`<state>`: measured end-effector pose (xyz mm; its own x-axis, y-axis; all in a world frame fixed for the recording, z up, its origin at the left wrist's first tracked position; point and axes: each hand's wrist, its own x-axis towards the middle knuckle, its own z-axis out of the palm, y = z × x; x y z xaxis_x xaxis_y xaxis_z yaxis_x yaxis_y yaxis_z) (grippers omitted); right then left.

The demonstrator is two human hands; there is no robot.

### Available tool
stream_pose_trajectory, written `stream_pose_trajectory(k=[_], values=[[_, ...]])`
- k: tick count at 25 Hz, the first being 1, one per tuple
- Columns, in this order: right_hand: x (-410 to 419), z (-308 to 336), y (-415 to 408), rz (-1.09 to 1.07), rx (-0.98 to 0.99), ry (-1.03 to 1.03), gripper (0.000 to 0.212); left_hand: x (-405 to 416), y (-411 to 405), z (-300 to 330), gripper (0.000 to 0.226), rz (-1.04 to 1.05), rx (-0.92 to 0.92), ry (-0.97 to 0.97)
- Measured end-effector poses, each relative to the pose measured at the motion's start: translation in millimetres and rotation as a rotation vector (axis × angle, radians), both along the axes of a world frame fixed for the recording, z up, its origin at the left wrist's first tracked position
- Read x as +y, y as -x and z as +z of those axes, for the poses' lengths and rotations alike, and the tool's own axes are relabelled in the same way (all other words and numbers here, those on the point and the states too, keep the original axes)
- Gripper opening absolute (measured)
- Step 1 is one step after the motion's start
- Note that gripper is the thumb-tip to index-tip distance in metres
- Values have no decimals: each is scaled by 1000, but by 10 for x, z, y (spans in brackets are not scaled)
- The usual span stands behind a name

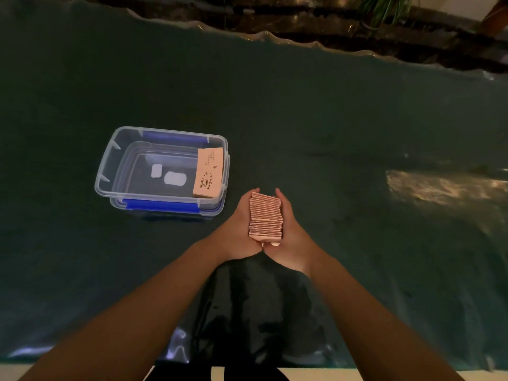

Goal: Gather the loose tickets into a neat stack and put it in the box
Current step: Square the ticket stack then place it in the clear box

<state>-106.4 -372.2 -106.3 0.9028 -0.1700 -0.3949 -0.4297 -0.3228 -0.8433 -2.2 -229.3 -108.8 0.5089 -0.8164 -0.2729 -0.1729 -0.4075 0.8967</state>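
Observation:
A thick stack of pink-brown tickets (265, 217) stands on edge between my two palms, just right of the box. My left hand (237, 232) presses its left side and my right hand (291, 235) presses its right side, fingers pointing away from me. The clear plastic box (110, 171) with blue clips sits open on the dark green cloth. Inside it, a tan ticket stack (208, 174) printed with a coffee cup leans against the right wall.
Dark green cloth (330, 133) covers the table, with a wavy far edge. A glare patch (439, 185) lies on the cloth at the right. Two white labels (170, 176) show through the box floor. A plant (384, 6) stands beyond the table.

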Motion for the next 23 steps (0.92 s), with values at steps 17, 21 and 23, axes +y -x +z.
stream_pose_trajectory(k=[17, 21, 23], values=[[-133, -19, -2, -4, 15, 45, 99, -27, -46, 19, 90, -24, -79, -90], [-96, -76, -25, -19, 56, 20, 102, -12, -29, -14, 111, -10, 28, -40], [-76, -98, -60, -51, 82, -15, 102, -27, -37, -4, 92, 36, 14, -43]])
